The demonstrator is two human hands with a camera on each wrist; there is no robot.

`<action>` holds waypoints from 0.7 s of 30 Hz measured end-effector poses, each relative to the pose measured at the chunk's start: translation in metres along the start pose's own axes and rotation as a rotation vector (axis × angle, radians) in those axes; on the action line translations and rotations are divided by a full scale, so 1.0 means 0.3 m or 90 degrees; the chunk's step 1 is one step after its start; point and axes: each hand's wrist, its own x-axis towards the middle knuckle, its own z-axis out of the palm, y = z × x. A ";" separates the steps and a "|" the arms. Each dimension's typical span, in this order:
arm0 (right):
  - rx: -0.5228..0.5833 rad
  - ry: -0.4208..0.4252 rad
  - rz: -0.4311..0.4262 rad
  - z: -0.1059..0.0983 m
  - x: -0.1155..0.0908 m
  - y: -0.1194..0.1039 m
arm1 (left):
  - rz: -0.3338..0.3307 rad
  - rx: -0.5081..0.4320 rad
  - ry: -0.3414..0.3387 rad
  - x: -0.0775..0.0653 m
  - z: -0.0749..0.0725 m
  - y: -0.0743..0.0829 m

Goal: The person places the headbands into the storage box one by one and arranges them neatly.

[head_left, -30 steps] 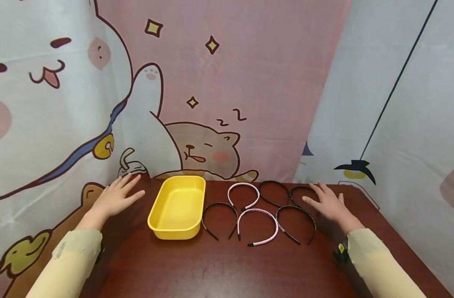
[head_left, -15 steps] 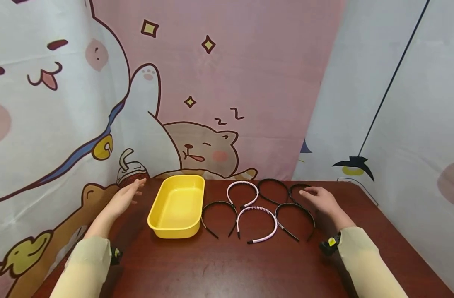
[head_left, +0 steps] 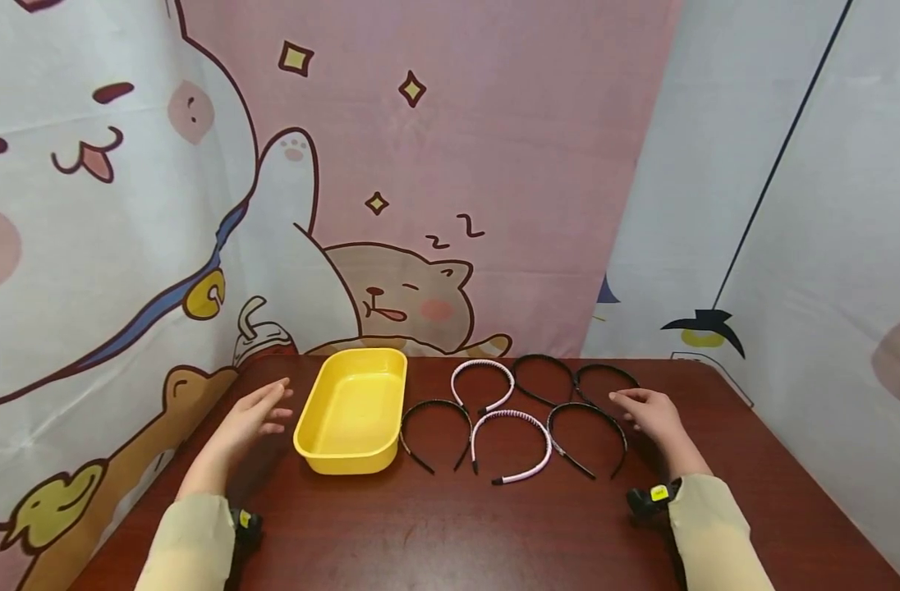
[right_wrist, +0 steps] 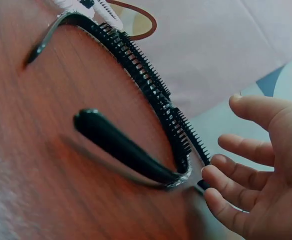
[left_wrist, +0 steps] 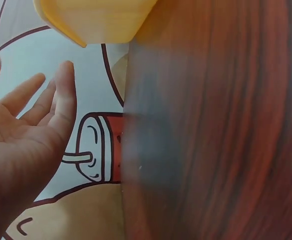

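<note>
Six headbands are laid out in all: two pink headbands and four black headbands. By rows, the back one has three, one pink and two black, and the front one also has three, one pink and two black. There is one tray and one table. One left hand and one right hand make two, with two sleeves and two wrist cameras. The printed backdrop shows three sparkles, two Zs, one bell, one cup, one duck and one sleeping cat.
</note>
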 end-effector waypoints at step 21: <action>0.055 -0.007 0.017 0.008 -0.029 0.023 | -0.021 -0.113 -0.068 -0.009 0.035 -0.047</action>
